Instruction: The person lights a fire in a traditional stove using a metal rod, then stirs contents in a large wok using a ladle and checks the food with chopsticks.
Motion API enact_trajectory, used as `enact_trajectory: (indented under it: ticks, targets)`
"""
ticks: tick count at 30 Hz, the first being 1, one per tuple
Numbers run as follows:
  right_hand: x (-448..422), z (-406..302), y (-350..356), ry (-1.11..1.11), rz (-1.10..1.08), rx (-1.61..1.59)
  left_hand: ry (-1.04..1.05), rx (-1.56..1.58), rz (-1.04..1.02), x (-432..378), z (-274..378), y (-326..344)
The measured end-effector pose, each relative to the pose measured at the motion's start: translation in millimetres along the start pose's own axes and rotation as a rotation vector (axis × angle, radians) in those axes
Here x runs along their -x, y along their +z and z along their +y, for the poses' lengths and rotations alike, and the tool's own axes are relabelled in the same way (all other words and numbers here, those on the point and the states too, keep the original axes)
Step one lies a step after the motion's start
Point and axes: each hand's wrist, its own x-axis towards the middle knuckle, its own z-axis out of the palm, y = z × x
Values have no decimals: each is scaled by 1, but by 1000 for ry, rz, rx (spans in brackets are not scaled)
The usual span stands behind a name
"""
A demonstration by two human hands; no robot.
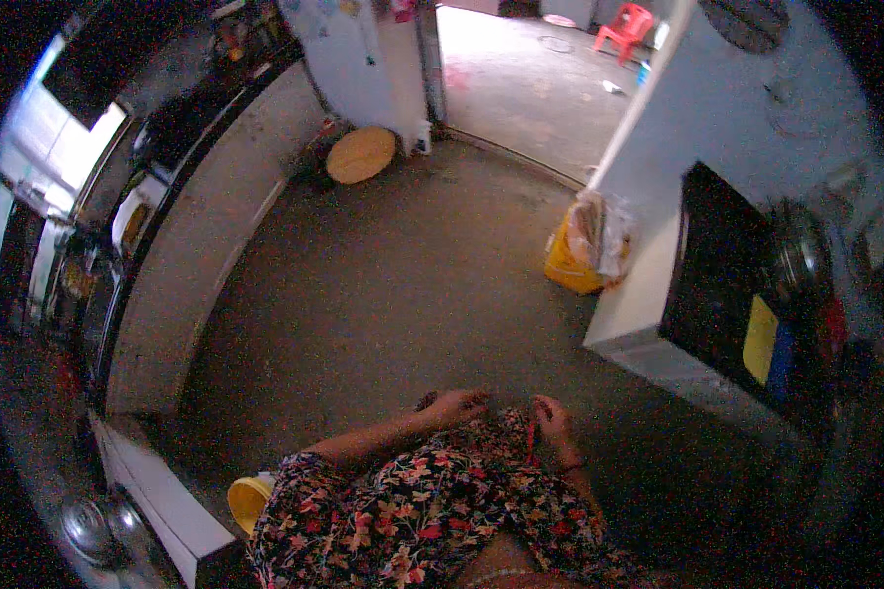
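Both hands are held low in front of my body, near the floral-print garment (412, 508) that I wear. My left hand (457, 407) has curled fingers pointing right; a small dark thing shows at its far side, too blurred to name. My right hand (554, 418) is bent inward a short way to the right, close to the garment's front. A thin red strip (532, 440) hangs beside it, and I cannot tell whether the fingers touch it. What either hand holds, if anything, is hidden by blur and dim light.
Ahead, the floor (412, 280) runs to an open doorway (516, 158). A yellow container lined with plastic (574, 254) stands by the right wall. A dark-topped counter (722, 294) juts out there. Along the left runs a cluttered counter (191, 147). A round woven tray (361, 154) leans near the far corner.
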Motion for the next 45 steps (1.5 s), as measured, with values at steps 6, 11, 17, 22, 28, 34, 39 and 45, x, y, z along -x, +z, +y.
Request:
enact_trajectory:
  ticks: [6,11,17,22,28,34,39,45]
  targets:
    - [-47,-37,-55,43,-158,-5,-97,175,2,-21,33,12]
    - [-58,-26,-52,-193,-300,70,-80,136,-57,-34,16,19]
    - [-67,-90,-72,-180,-470,188,-4,145,-170,-41,15,30]
    - [-92,-64,-77,-211,-362,219,265,280,-132,-57,-11,54]
    - [-89,-86,-22,-59,-434,130,-23,309,-351,-23,24,-13]
    - [-84,-90,7,-59,-383,32,-66,81,-522,-49,-6,-45]
    - [-72,-90,29,-78,-306,28,-43,32,-546,-34,-22,-40]
    - [-78,-85,33,-84,-234,-92,15,0,-514,-38,-17,-49]
